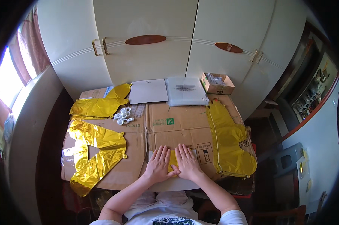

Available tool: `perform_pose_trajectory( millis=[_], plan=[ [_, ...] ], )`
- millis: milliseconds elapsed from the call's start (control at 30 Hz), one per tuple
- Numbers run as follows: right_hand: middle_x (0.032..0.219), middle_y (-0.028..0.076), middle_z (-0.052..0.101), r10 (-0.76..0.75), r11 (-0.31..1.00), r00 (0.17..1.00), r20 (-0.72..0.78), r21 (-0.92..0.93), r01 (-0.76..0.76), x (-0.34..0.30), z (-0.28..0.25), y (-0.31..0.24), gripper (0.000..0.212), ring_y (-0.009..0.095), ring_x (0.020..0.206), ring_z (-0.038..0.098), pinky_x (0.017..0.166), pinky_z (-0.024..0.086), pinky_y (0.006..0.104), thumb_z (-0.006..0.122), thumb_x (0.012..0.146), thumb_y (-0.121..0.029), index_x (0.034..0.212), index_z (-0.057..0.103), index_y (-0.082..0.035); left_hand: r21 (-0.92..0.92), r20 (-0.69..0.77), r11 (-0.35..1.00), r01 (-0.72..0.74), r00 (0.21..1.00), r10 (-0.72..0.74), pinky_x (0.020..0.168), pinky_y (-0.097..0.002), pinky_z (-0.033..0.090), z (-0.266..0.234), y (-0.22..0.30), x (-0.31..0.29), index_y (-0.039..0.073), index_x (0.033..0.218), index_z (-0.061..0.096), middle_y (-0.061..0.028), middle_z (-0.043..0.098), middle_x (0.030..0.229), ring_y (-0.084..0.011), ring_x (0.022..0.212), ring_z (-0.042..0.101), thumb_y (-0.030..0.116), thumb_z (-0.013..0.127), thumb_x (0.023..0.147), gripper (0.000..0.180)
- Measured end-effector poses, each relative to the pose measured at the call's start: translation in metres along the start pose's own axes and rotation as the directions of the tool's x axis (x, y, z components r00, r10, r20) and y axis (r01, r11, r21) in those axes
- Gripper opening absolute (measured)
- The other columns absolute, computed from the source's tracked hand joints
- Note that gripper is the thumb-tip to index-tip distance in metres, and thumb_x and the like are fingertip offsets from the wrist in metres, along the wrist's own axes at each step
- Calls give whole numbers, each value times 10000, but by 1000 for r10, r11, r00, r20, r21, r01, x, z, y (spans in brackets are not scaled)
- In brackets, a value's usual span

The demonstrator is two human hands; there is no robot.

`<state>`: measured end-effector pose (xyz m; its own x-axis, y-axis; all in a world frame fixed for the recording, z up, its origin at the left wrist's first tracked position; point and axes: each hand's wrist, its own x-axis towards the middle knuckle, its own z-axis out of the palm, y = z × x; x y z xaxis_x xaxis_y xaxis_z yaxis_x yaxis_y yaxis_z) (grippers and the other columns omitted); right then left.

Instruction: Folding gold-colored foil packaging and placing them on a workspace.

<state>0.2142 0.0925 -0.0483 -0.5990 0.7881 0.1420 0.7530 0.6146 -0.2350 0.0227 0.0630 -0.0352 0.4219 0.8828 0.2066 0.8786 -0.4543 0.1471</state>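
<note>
Both of my hands lie flat at the near middle of the cardboard-covered table. My left hand (158, 165) and my right hand (188, 165) press down with fingers stretched out, thumbs almost meeting. Between and under them shows a folded gold foil piece (173, 158), mostly covered by the palms. It rests on a pale sheet (173, 185) at the table's front edge. To the left a crinkled gold foil balloon (109, 137), uninflated, is spread out with a gap in its middle. On the right lies a flat stack of gold foil balloons (231, 138).
More gold foil (98, 107) lies at the far left, beside small white rolls (123, 116) and thin clear sticks (139, 111). Behind stand white card (148, 91), clear plastic bags (186, 92) and an open carton (219, 89). White cabinets (147, 60) back the table.
</note>
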Motion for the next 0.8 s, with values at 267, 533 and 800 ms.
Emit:
perform_pose_trajectory(
  millis=[267, 533, 800],
  plan=[
    [1564, 325, 159, 135, 985, 986, 102, -123, -122, -4, -16, -6, 940, 435, 1484, 110, 1200, 66, 548, 488, 914, -615, 1524, 186, 34, 25, 30, 1000, 3, 1000, -3, 1171, -554, 184, -9, 4, -1, 57, 1477, 407, -324, 330, 1496, -491, 1420, 257, 808, 358, 853, 977],
    [1573, 305, 171, 164, 978, 981, 103, -145, -148, -3, -22, -9, 944, 424, 1485, 128, 1194, 63, 566, 480, 897, -651, 1531, 224, 0, 54, 95, 998, 12, 995, -17, 1176, -555, 164, -15, 3, -2, 33, 1490, 371, -313, 303, 1519, -488, 1439, 218, 783, 435, 836, 998],
    [1581, 275, 182, 146, 979, 985, 87, -156, -132, -5, -21, -8, 954, 415, 1487, 125, 1188, 59, 579, 484, 903, -642, 1523, 206, 28, -1, 240, 974, -225, 946, 218, 1165, -527, 237, -40, 33, -62, 51, 1467, 403, -208, 343, 1533, -355, 1449, 285, 666, 511, 875, 860]
  ],
)
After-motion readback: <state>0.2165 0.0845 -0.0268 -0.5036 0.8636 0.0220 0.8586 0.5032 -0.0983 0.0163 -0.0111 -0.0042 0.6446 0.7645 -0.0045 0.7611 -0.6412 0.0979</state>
